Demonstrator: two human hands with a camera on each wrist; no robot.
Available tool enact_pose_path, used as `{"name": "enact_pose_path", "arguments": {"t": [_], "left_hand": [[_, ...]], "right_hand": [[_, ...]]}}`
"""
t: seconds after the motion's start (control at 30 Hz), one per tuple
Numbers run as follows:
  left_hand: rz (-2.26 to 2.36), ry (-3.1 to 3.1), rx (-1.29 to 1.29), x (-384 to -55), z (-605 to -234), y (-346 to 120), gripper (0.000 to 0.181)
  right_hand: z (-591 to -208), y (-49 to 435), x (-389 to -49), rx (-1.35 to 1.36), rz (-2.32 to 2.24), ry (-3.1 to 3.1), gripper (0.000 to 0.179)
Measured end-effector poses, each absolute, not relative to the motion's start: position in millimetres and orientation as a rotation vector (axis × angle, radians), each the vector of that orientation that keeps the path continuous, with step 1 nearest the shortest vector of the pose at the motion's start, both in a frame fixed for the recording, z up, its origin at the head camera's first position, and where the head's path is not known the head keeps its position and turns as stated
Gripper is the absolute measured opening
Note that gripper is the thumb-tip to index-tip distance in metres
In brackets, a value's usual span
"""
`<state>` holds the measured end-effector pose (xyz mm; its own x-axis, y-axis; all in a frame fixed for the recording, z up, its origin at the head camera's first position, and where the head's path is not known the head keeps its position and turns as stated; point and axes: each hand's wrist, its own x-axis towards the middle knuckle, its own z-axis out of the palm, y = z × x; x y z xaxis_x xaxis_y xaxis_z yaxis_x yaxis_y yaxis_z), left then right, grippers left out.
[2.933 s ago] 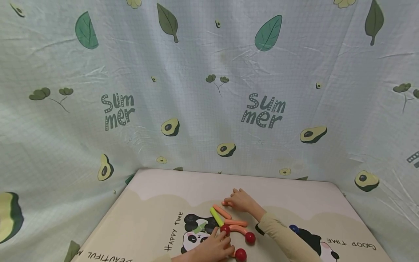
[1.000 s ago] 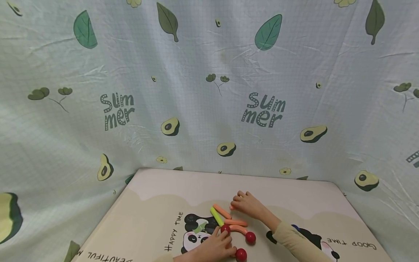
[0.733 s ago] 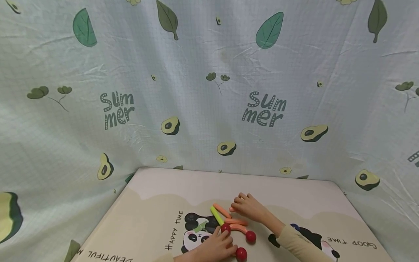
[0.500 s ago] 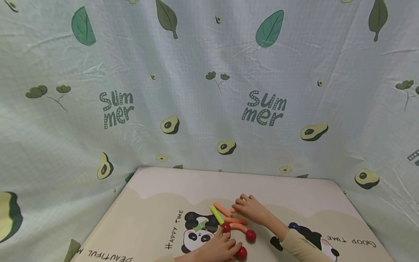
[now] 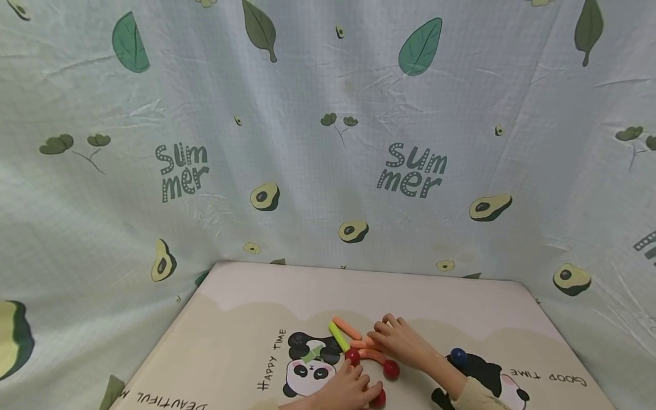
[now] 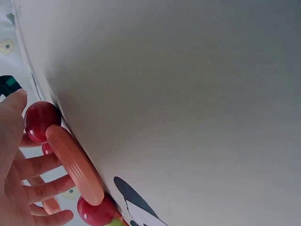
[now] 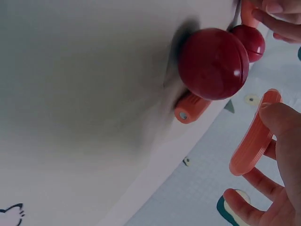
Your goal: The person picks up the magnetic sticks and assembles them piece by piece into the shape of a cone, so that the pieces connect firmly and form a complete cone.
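Note:
My left hand [image 5: 344,390] is low in the head view. In the left wrist view its thumb and index finger hold a red ball [image 6: 42,121], and other fingers lie behind the curved orange rod [image 6: 77,165] joined to it. A second red ball [image 6: 96,210] sits at the rod's far end. My right hand [image 5: 402,341] hovers just beyond the group. The right wrist view shows it pinching another curved orange rod [image 7: 256,136] between thumb and fingers, mostly hidden in the head view. Below it lies a curved orange rod [image 5: 373,356] ending at a red ball [image 5: 391,370].
A yellow-green rod [image 5: 338,336] and a straight orange rod [image 5: 347,328] fan out from the group on the printed table mat [image 5: 230,341]. A blue ball [image 5: 458,357] lies to the right, by the right forearm. A patterned curtain [image 5: 307,142] hangs behind the table.
My right hand has moved rightward and nearer, carrying its rod over the group. My left hand has shifted slightly right, its thumb now covering more of the near red ball. The other rods stayed in place.

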<state>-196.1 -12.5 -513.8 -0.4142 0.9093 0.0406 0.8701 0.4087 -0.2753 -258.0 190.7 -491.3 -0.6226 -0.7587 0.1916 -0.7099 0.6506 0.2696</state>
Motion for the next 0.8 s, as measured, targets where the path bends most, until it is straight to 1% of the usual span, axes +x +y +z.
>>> {"name": "enact_pose_path", "arguments": {"t": [0.23,0.37,0.5,0.73,0.8], "left_hand": [[0.307,-2.492,-1.544,-196,-513,-8,0.045],[0.354,-2.466,-1.532,-196,-515,-9,0.049],[0.371,-2.453,-1.513,-196,-517,-10,0.045],[0.357,-2.493,-1.515,-197,-513,-16,0.04],[0.349,-2.5,-1.525,-198,-512,-18,0.038]], "right_hand": [[-494,198,-246,1.153,-0.172,-2.624,0.03],[-496,201,-239,1.143,-0.16,-2.624,0.032],[-497,202,-233,1.122,-0.108,-2.64,0.028],[-493,201,-220,1.086,0.02,-2.768,0.036],[-493,200,-216,1.1,0.041,-2.769,0.035]]}}
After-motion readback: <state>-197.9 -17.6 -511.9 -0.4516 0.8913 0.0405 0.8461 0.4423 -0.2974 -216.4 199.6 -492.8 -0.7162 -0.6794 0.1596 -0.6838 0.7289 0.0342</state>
